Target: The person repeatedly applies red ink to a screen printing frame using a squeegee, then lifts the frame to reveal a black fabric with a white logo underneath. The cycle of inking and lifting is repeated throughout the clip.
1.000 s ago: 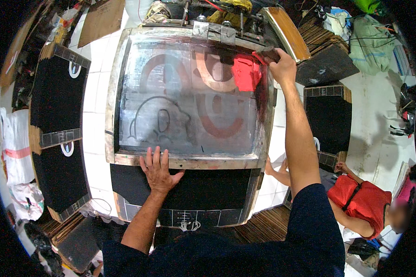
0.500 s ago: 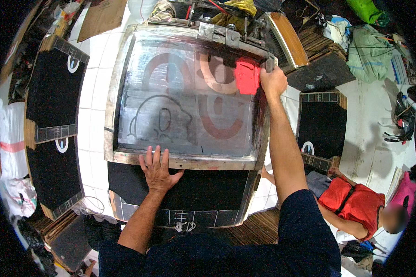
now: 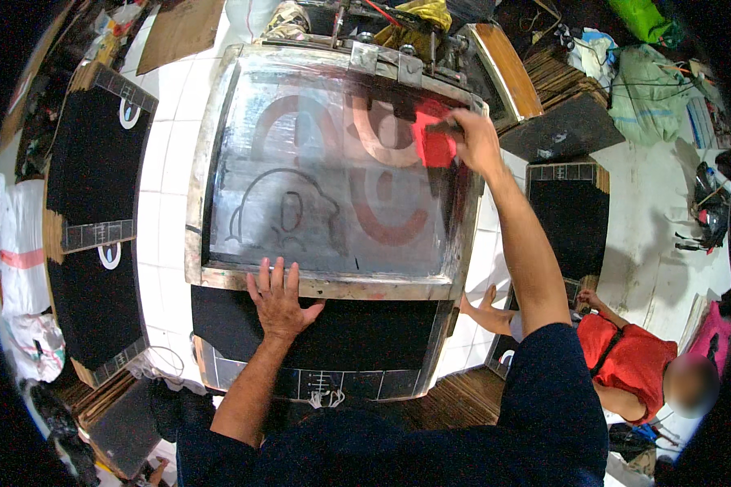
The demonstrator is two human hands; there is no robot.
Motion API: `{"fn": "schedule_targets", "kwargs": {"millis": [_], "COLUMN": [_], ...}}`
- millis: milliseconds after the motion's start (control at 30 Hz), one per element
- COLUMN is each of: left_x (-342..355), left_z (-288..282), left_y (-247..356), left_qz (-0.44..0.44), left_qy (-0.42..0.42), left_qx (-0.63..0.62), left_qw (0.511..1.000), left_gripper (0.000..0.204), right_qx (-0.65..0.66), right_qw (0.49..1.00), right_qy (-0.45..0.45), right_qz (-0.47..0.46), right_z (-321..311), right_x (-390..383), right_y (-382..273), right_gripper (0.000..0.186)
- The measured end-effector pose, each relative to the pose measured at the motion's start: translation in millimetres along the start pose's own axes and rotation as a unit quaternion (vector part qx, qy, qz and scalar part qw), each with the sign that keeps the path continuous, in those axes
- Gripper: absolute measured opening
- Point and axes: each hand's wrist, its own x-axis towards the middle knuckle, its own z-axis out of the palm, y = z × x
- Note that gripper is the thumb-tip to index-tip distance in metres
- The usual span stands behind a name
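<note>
A screen-printing frame [image 3: 325, 283] with wooden sides lies over a black panel [image 3: 317, 337]; faint curved shapes and an outlined figure show in its mesh [image 3: 300, 187]. My left hand [image 3: 280, 300] rests with fingers spread on the near side of the frame. At the upper right of the mesh sits a patch of thick red ink [image 3: 436, 150]. Over its right edge is my right hand [image 3: 475, 142], fingers closed and partly smeared by motion. A dark, blurred shape at its fingertips reaches into the ink; its kind cannot be made out.
Metal hinge clamps [image 3: 386, 61] hold the frame's far side. Black printed panels [image 3: 97, 178] lie stacked at left, and another stack [image 3: 567, 211] at right. A person in a red top [image 3: 633, 365] is at the lower right, one arm reaching toward the frame's right side.
My right hand has moved from the frame's right edge slightly left, over the red ink, whose surface is now disturbed. My left hand stays put. The other person's arm reaches farther out.
</note>
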Motion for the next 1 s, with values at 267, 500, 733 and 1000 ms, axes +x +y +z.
{"fn": "schedule_targets", "kwargs": {"millis": [267, 500, 733, 1000], "left_x": [-1, 0, 2, -2], "left_z": [1, -2, -1, 1], "left_y": [0, 0, 2, 2], "left_qz": [0.003, -0.005, 0.001, -0.015], "left_qy": [0.003, -0.009, 0.014, -0.009], "left_qx": [0.000, -0.011, 0.011, 0.025], "left_qw": [1.000, 1.000, 1.000, 1.000], "left_gripper": [0.104, 0.101, 0.099, 0.098], "right_qx": [-0.002, 0.014, -0.020, 0.027], "right_qw": [0.997, 0.999, 0.996, 0.997], "right_qy": [0.025, -0.014, -0.008, 0.064], "right_qz": [0.074, 0.036, 0.090, 0.031], "right_z": [1, 1, 5, 9], "right_x": [28, -21, 31, -39], "right_y": [12, -2, 20, -24], "right_gripper": [0.049, 0.052, 0.042, 0.023]}}
